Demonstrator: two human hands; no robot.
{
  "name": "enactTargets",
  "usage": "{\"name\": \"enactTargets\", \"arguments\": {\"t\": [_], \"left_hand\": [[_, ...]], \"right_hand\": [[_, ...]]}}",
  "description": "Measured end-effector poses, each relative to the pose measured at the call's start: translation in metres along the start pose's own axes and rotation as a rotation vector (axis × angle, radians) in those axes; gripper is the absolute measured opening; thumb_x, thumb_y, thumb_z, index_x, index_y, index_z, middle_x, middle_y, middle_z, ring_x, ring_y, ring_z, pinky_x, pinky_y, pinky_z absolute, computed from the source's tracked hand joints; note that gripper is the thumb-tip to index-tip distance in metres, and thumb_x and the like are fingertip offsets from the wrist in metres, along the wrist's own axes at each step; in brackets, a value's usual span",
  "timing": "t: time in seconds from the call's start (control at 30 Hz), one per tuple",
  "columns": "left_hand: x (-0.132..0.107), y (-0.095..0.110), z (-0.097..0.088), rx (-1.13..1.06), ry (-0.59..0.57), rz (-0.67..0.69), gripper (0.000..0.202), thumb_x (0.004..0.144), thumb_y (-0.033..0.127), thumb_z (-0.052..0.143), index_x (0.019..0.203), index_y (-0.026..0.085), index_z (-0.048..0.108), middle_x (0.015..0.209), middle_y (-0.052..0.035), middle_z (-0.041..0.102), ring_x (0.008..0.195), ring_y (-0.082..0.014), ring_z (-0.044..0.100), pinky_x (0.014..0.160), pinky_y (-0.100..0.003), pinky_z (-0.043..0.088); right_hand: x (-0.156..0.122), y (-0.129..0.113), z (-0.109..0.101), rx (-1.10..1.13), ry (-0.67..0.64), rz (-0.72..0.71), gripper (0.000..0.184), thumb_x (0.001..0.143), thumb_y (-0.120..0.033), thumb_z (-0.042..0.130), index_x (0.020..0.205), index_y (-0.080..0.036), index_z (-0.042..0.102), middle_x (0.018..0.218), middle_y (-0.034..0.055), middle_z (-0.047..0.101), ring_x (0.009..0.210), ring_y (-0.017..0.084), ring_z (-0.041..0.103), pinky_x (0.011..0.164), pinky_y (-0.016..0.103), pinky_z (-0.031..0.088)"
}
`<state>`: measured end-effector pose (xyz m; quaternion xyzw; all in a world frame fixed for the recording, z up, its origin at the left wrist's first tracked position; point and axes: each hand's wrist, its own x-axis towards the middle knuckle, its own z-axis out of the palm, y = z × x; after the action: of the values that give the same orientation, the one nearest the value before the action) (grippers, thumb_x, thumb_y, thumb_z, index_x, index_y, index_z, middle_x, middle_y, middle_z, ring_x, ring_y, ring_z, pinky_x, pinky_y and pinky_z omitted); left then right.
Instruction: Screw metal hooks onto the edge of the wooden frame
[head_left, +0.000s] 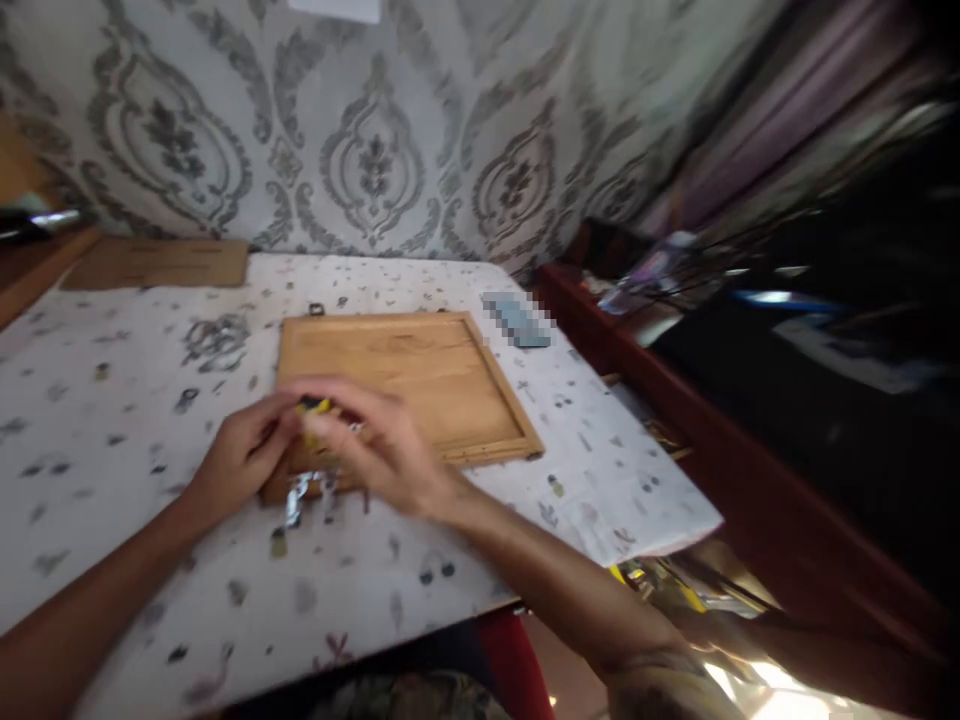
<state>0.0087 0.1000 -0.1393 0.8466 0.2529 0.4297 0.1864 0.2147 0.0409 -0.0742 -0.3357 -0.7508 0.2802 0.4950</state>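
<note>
A framed wooden panel [397, 370] lies flat on the patterned white tablecloth. Over its near left corner, my left hand [244, 440] and my right hand [390, 440] come together with bent fingers. Between them is a small yellow-and-black object [313, 406], mostly covered by the fingers, so its kind is unclear. Both hands are closed around it. Just below the fingers, at the panel's near edge, shiny metal pieces [296, 500] show, blurred.
Left of the panel sits a pile of clear or metallic small items [217, 342]. A cardboard piece [157, 264] lies at the back left. A pixelated bluish flat object [519, 320] rests by the right edge. Dark red furniture [720, 440] stands beyond that edge.
</note>
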Motion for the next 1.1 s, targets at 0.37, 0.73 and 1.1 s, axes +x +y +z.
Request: {"name": "enactTargets", "arguments": {"t": [0.37, 0.73, 1.1], "left_hand": [[-0.01, -0.008, 0.007, 0.141, -0.104, 0.004, 0.018, 0.09, 0.002, 0.043, 0.096, 0.008, 0.059, 0.088, -0.0037, 0.058, 0.087, -0.0118, 0.051, 0.08, -0.024, 0.042], [-0.011, -0.008, 0.007, 0.16, -0.082, 0.011, 0.014, 0.093, 0.007, 0.045, 0.089, 0.008, 0.058, 0.097, -0.0071, 0.062, 0.09, -0.0118, 0.056, 0.081, -0.022, 0.044], [-0.014, -0.014, 0.009, 0.132, -0.095, -0.021, 0.019, 0.097, 0.014, 0.044, 0.093, 0.008, 0.062, 0.111, -0.0066, 0.065, 0.102, -0.014, 0.059, 0.088, -0.025, 0.047]], "right_hand": [[-0.006, 0.023, 0.025, 0.252, 0.054, -0.021, 0.027, 0.098, -0.017, 0.053, 0.124, -0.013, 0.055, 0.103, 0.0068, 0.063, 0.088, 0.008, 0.059, 0.074, 0.024, 0.05], [0.004, 0.019, 0.028, 0.255, -0.064, -0.085, 0.022, 0.097, -0.016, 0.053, 0.118, -0.009, 0.052, 0.113, 0.0098, 0.059, 0.101, 0.011, 0.061, 0.086, 0.027, 0.052], [0.007, 0.014, 0.027, 0.191, -0.066, -0.068, 0.022, 0.094, -0.02, 0.058, 0.111, -0.007, 0.055, 0.101, 0.0078, 0.062, 0.085, 0.009, 0.059, 0.078, 0.025, 0.05]]}}
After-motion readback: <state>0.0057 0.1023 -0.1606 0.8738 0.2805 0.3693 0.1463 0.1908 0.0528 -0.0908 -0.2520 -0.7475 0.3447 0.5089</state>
